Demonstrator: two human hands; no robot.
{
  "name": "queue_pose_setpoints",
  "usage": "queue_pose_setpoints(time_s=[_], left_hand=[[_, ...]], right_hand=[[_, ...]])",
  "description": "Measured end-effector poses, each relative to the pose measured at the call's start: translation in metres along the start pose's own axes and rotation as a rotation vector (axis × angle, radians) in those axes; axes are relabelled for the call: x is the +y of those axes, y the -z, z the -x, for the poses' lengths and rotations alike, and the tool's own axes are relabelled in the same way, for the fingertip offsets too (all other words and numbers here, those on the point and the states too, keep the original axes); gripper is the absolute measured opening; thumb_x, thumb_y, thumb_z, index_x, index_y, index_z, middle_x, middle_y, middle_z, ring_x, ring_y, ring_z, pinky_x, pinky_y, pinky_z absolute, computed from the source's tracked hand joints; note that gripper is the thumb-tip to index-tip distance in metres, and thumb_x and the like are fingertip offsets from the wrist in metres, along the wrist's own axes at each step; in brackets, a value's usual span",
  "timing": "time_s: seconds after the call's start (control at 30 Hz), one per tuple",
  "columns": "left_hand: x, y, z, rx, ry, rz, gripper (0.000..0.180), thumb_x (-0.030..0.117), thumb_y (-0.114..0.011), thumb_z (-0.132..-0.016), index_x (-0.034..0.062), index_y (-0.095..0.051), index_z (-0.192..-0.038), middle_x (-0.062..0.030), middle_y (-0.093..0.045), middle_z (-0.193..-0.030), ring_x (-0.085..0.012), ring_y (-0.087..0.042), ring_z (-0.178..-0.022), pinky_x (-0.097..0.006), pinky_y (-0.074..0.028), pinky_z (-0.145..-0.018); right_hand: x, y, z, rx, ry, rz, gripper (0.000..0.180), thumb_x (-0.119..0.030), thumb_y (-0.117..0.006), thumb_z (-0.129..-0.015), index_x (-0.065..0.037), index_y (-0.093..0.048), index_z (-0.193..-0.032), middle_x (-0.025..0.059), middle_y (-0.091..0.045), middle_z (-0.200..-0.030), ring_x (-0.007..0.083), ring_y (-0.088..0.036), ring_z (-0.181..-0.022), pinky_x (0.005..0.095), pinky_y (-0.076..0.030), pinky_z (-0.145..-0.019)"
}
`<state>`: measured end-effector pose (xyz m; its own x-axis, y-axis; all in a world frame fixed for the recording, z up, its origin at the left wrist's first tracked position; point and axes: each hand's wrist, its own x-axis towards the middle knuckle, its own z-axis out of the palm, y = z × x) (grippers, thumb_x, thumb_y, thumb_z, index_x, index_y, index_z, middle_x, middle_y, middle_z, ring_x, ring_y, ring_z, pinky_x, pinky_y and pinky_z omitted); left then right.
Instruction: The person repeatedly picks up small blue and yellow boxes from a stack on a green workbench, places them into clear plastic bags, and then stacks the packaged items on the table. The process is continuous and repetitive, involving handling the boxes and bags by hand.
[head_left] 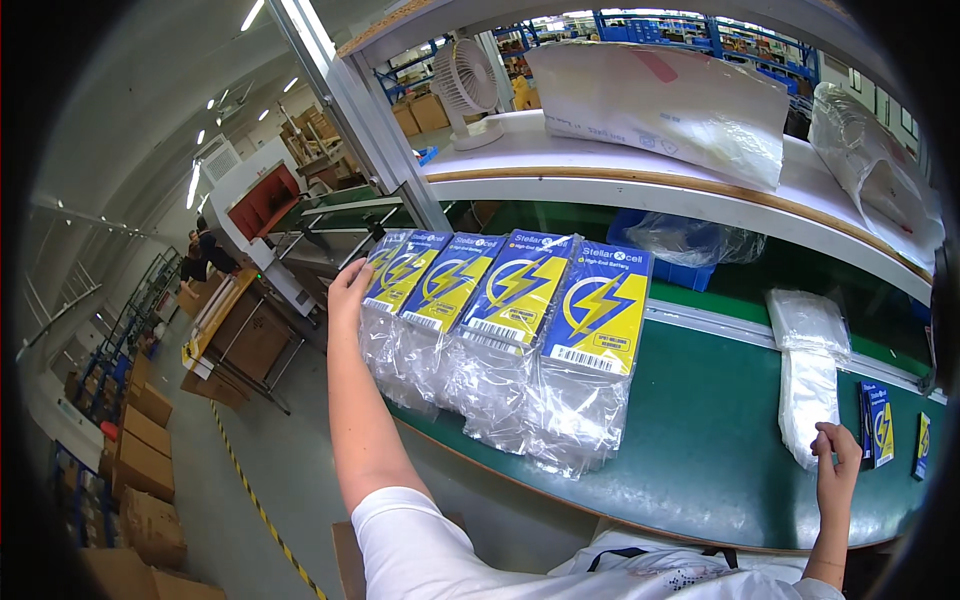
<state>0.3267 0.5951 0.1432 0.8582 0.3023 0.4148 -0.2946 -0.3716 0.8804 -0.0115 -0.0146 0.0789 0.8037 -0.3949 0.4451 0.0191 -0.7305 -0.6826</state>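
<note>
Flat blue-and-yellow lightning-bolt packs [515, 290], crinkled clear film: overlapping row, left, on smooth green worktop [710, 440]. Slick clear bags [808, 385]: stacked, right. My left hand [349, 288]: leftmost pack's edge. My right hand [838, 458]: curled, bags' near end. Whether either pinches, I cannot tell.

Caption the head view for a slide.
Left hand at a row of bagged blue-and-yellow packs, right hand by clear plastic bags.

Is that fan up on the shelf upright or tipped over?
Upright: the fan stands on its round base on the shelf, its head raised above.
</note>
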Motion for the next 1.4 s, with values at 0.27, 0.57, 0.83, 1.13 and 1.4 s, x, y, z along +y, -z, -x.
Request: queue_pose_setpoints(time_s=[0.27,0.57,0.83,1.13,1.4], left_hand=[[0.004,0.006,-0.003,0.07,0.073,-0.078,0.056,0.045,-0.061,-0.089,-0.0053,-0.063,-0.114,-0.0141,-0.066,-0.109,-0.0166,-0.06,-0.099,-0.027,-0.043,-0.09],[0.056,0.03,0.044,0.265,-0.207,-0.17,0.064,0.053,-0.036,-0.097,-0.0003,-0.055,-0.127,-0.0184,-0.041,-0.141,-0.0282,-0.032,-0.135,-0.036,-0.019,-0.111],[0.064,-0.069,0.149,0.35,-0.268,-0.325,0.064,0.045,-0.031,-0.1,0.0025,-0.021,-0.147,-0.0201,-0.007,-0.155,-0.0361,0.0,-0.144,-0.046,-0.006,-0.115],[0.062,-0.089,0.146,0.187,-0.267,-0.106,0.062,0.041,-0.028,-0.102,-0.0022,-0.022,-0.146,-0.0202,-0.015,-0.154,-0.033,-0.007,-0.144,-0.041,-0.008,-0.116],[0.093,-0.067,0.166,0.359,-0.411,-0.195,0.06,0.043,-0.022,-0.103,-0.0014,-0.034,-0.141,-0.0165,-0.031,-0.149,-0.0277,-0.016,-0.143,-0.04,-0.011,-0.115]], right_hand=[[-0.015,-0.006,-0.004,-0.023,0.059,-0.018,0.011,0.0,-0.055,-0.085,0.006,-0.063,-0.091,0.0117,-0.055,-0.07,0.0193,-0.054,-0.065,0.0294,-0.041,-0.059],[-0.019,-0.004,0.002,-0.062,0.072,-0.064,0.011,-0.001,-0.056,-0.086,0.005,-0.064,-0.091,0.0116,-0.056,-0.071,0.0194,-0.055,-0.062,0.0296,-0.042,-0.058],[-0.015,-0.004,0.005,-0.062,0.116,-0.062,0.011,-0.001,-0.054,-0.086,0.005,-0.062,-0.091,0.0091,-0.054,-0.068,0.0158,-0.054,-0.061,0.0275,-0.041,-0.057],[-0.006,0.008,0.015,-0.033,0.066,-0.081,0.011,-0.001,-0.054,-0.087,0.006,-0.062,-0.091,0.0086,-0.055,-0.069,0.0153,-0.054,-0.062,0.027,-0.042,-0.058],[0.001,0.031,0.017,0.025,0.005,-0.029,0.012,-0.002,-0.056,-0.087,0.005,-0.063,-0.094,0.0115,-0.059,-0.077,0.0198,-0.058,-0.07,0.0286,-0.045,-0.065]])
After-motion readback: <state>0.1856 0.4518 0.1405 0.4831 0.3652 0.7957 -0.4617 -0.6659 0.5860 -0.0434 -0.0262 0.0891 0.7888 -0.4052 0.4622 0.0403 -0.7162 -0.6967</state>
